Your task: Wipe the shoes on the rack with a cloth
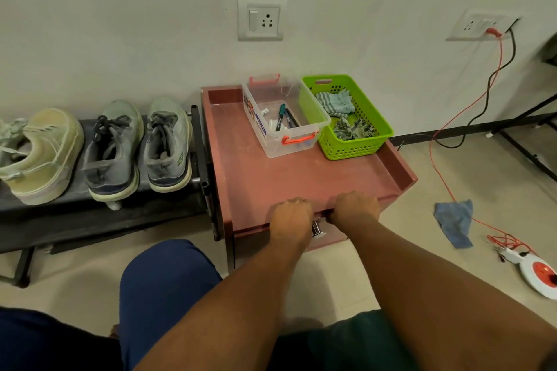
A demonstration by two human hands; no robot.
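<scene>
A black shoe rack [99,214] stands at the left and carries a cream sneaker [42,153] and a pair of grey sneakers [113,150], heels towards me. Right of it is a reddish-brown cabinet [256,178]. On its top a green basket [376,126] holds crumpled striped cloths [334,102]. A blue cloth [455,220] lies on the floor to the right. My left hand [291,217] and my right hand [355,208] both curl their fingers over the top edge of the cabinet's drawer front [331,235], either side of its metal knob.
A clear plastic box [301,141] with markers sits beside the green basket. A red cable [437,159] runs from a wall socket across the floor to a white extension reel [539,277]. Black frame legs stand at the far right. My knees are below the arms.
</scene>
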